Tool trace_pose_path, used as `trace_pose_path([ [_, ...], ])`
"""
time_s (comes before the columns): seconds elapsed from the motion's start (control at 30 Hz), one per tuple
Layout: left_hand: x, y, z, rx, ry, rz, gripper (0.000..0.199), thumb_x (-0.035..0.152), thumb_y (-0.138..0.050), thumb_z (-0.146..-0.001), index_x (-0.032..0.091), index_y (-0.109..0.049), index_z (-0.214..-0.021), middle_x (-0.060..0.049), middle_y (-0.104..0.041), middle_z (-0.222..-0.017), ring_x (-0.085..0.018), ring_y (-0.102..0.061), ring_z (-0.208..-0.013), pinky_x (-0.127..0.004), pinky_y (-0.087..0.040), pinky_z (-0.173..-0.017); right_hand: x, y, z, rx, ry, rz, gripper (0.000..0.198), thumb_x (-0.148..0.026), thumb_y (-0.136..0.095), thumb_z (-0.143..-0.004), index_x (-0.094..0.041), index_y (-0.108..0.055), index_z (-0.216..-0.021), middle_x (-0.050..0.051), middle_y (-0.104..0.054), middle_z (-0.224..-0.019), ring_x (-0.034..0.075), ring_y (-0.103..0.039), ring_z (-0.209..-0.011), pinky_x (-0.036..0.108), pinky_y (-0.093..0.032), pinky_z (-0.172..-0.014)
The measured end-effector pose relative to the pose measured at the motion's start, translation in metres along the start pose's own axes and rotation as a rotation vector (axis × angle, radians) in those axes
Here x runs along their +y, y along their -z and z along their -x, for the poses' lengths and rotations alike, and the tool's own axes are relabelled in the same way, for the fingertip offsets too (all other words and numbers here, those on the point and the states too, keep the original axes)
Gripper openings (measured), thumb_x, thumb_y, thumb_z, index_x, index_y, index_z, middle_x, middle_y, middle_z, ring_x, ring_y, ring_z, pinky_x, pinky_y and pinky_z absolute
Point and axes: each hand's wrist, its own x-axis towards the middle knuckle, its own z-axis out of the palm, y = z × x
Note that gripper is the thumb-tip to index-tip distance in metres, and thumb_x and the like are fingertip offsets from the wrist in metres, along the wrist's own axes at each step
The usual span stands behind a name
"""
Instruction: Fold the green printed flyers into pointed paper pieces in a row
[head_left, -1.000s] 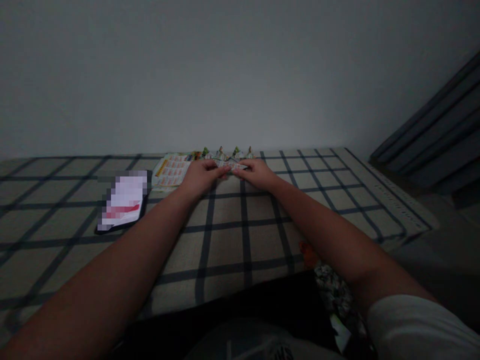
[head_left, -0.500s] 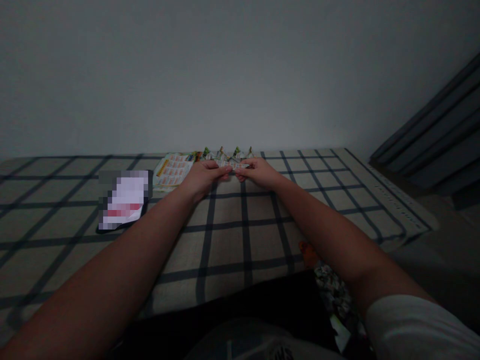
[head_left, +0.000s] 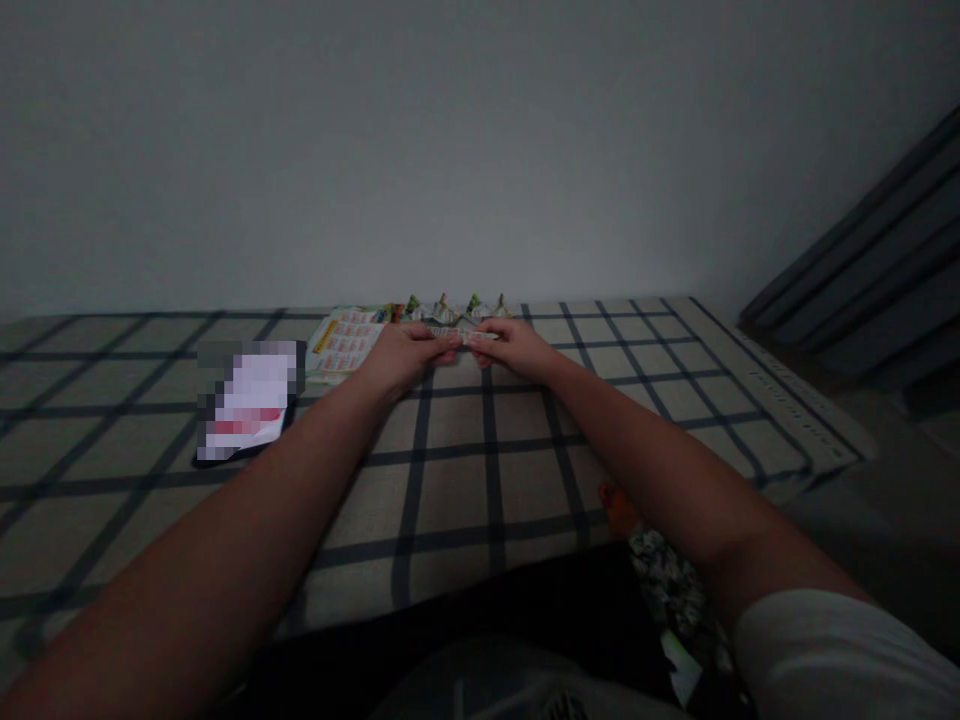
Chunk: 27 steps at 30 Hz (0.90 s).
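Far out on the checked cloth [head_left: 487, 480], close to the wall [head_left: 480, 150], I had both hands together over a small strip of printed paper [head_left: 463, 335]. My left hand [head_left: 401, 355] was curled, its fingertips pinched onto the strip's left end; my right hand [head_left: 514, 348] was curled the same way and pinched the right end — the two sets of fingertips nearly met in the middle. The strip sat just above the cloth, though in that dim light I could not tell whether it touched the fabric or hung a little clear of it.

Just behind the strip stood a short row of folded paper pieces [head_left: 454, 306], small peaked shapes with green and pale print, lined up side by side near the far edge of the cloth. To the left of my left hand lay a flat printed sheet [head_left: 343, 345] with orange blocks on it, its near corner close beside my knuckles. Farther left, well apart from the hands, a pale card on a dark backing [head_left: 247, 405] lay flat — its face was blurred out. Near my right forearm, at the cloth's near edge, I saw a patterned scrap with an orange tip [head_left: 645, 545].
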Motion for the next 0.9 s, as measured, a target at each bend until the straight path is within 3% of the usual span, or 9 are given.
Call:
trace_pose_path([
  [0.1,-0.002,-0.003,0.0,-0.037,-0.001,0.082,0.024,0.025,-0.091,-0.069,0.012,-0.072,-0.065,-0.007,-0.074,-0.071,-0.013,-0.069,-0.065,-0.022,-0.057,-0.067,0.0,0.001,-0.001,0.011,0.03,0.085,0.02,-0.035,-0.075,-0.085,-0.017,-0.067,-0.086,-0.001,-0.065,-0.069,0.013,-0.063,-0.064,0.024,-0.054,-0.064],
  [0.23,0.001,-0.007,0.002,-0.091,0.004,0.138,0.027,0.036,-0.088,-0.075,0.012,-0.075,-0.075,-0.008,-0.077,-0.078,-0.015,-0.073,-0.073,-0.027,-0.061,-0.081,0.003,0.005,-0.003,0.025,0.062,0.131,0.022,-0.036,-0.073,-0.087,-0.018,-0.062,-0.081,0.0,-0.064,-0.067,0.014,-0.063,-0.066,0.026,-0.054,-0.068],
  [0.43,0.011,-0.005,0.008,-0.021,-0.084,-0.021,0.034,0.045,-0.085,-0.077,0.014,-0.074,-0.069,-0.008,-0.076,-0.07,-0.016,-0.07,-0.063,-0.027,-0.06,-0.07,0.006,0.003,-0.003,0.003,0.069,0.109,0.025,-0.041,-0.073,-0.088,-0.017,-0.065,-0.089,-0.001,-0.064,-0.069,0.013,-0.063,-0.065,0.025,-0.053,-0.065],
  [0.53,0.014,-0.004,0.012,-0.024,-0.122,-0.074,0.034,0.045,-0.083,-0.079,0.014,-0.076,-0.069,-0.007,-0.074,-0.066,-0.017,-0.07,-0.062,-0.028,-0.06,-0.069,0.004,0.001,-0.002,-0.008,0.081,0.074,0.027,-0.041,-0.074,-0.086,-0.017,-0.067,-0.098,0.001,-0.068,-0.08,0.012,-0.062,-0.065,0.025,-0.052,-0.064],
  [0.63,0.014,-0.004,0.012,-0.034,-0.15,-0.111,0.033,0.045,-0.082,-0.08,0.014,-0.077,-0.07,-0.006,-0.072,-0.062,-0.018,-0.069,-0.062,-0.027,-0.058,-0.066,0.002,0.0,-0.002,0.012,0.071,0.091,0.026,-0.041,-0.074,-0.085,-0.017,-0.068,-0.092,0.001,-0.068,-0.081,0.012,-0.062,-0.067,0.025,-0.052,-0.066],
  [0.9,0.004,-0.009,0.008,-0.08,-0.126,0.019,0.042,0.056,-0.085,-0.072,0.015,-0.077,-0.075,-0.005,-0.073,-0.07,-0.016,-0.068,-0.063,-0.029,-0.059,-0.068,0.009,0.005,-0.007,0.045,0.117,0.142,0.026,-0.041,-0.076,-0.084,-0.018,-0.064,-0.083,-0.001,-0.063,-0.073,0.013,-0.06,-0.065,0.026,-0.048,-0.067],
])
